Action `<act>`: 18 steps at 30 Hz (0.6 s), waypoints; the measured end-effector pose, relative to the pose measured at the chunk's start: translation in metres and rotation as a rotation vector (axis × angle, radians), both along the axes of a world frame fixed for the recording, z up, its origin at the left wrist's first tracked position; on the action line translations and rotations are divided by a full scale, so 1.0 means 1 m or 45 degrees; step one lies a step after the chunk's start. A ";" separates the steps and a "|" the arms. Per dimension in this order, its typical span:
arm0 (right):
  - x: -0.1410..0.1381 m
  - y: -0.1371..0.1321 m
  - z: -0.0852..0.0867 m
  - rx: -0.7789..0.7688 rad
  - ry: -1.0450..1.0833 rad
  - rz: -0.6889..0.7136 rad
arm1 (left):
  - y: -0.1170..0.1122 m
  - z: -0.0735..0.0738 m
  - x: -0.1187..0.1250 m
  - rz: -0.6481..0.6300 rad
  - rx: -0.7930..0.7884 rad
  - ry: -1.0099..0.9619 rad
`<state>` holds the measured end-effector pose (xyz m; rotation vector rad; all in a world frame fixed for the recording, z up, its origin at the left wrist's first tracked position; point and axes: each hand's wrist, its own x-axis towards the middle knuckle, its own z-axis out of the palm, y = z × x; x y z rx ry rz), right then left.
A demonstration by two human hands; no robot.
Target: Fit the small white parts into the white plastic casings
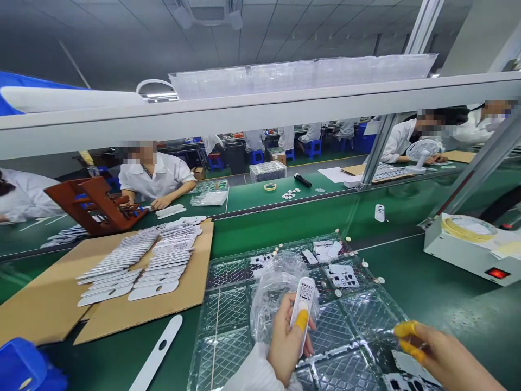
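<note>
My left hand, with a yellow finger cot on the thumb, is closed around a slim white casing. The casing resembles a remote control, has rounded ends and dark printed markings, and stands tilted over the clear divided tray. At the tray's right side is my right hand. Yellow cots cover its finger and thumb, which are pinched together; whatever lies between them is too blurred to make out. White circuit boards lie just below that hand. Behind my left hand, a crumpled clear plastic bag rests on the tray.
Rows of white long panels cover cardboard at left; a single panel lies nearer me. A blue bin sits lower left. A grey box with a red switch stands right. Co-workers sit beyond the divider.
</note>
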<state>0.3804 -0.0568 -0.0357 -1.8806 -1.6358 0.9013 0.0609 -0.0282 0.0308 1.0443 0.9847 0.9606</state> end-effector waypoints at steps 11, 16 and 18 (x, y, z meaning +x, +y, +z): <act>-0.009 -0.011 -0.005 0.012 0.213 -0.080 | 0.001 0.001 0.008 0.096 -0.012 -0.011; 0.027 -0.008 -0.001 0.129 0.890 -0.518 | 0.001 -0.006 0.004 0.009 0.021 0.064; 0.057 -0.001 -0.012 0.330 0.845 -0.715 | 0.002 -0.010 0.001 -0.028 0.025 0.067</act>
